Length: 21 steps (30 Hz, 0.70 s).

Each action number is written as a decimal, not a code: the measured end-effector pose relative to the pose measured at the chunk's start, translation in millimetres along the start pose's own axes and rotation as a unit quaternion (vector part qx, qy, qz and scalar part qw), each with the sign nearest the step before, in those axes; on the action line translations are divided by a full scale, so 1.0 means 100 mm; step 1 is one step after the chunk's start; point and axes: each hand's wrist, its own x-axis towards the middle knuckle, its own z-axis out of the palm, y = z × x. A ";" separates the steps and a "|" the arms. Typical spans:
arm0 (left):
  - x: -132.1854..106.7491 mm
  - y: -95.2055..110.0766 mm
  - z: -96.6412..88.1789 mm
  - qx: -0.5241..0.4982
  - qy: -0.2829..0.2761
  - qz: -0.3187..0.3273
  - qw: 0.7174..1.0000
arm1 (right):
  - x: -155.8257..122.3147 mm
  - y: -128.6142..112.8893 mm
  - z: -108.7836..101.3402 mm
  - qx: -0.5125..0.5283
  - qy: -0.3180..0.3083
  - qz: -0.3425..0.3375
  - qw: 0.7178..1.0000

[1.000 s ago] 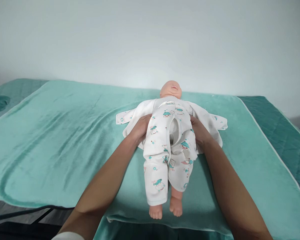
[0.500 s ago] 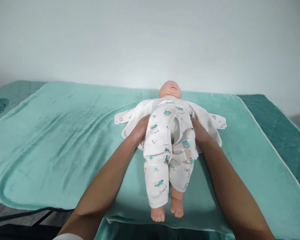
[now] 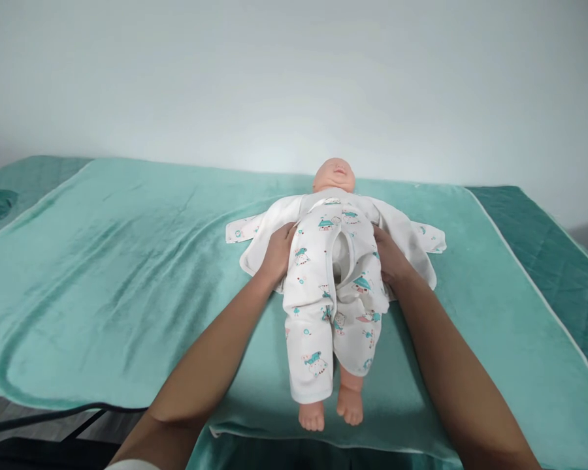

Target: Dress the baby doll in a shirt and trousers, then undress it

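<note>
A baby doll [image 3: 334, 175] lies on its back, head toward the wall and bare feet toward me. It wears white split-crotch baby pants [image 3: 308, 287] with teal and pink prints. An open white baby jacket [image 3: 284, 212] spreads out beneath and beside it, sleeves to either side. My left hand [image 3: 278, 251] grips the pants at the hip on the left of the view. On the opposite hip, my right hand [image 3: 388, 254] holds the pants' other side. Both sets of fingertips are hidden by the cloth and the doll's body.
A light green velvety blanket [image 3: 127, 281] covers the bed, wrinkled on the left. Darker green quilted bedding [image 3: 543, 241] shows at the right. Behind stands a pale wall [image 3: 274, 85]. A dark metal bar [image 3: 44, 418] runs along the lower left.
The doll's feet and lower legs have shifted very slightly up and right. The pants' front has shifted slightly between my hands, which stay at the hips.
</note>
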 end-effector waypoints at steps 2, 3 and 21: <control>-0.01 -0.01 0.02 0.017 0.026 0.016 0.999 | 0.01 0.00 -0.01 0.007 -0.009 0.005 1.000; -0.01 -0.01 0.03 0.022 0.040 0.023 0.999 | 0.01 0.00 -0.02 0.010 -0.014 0.007 1.000; -0.09 0.10 0.07 -0.222 0.019 -0.103 0.969 | 0.00 0.00 -0.11 0.008 -0.069 0.069 0.995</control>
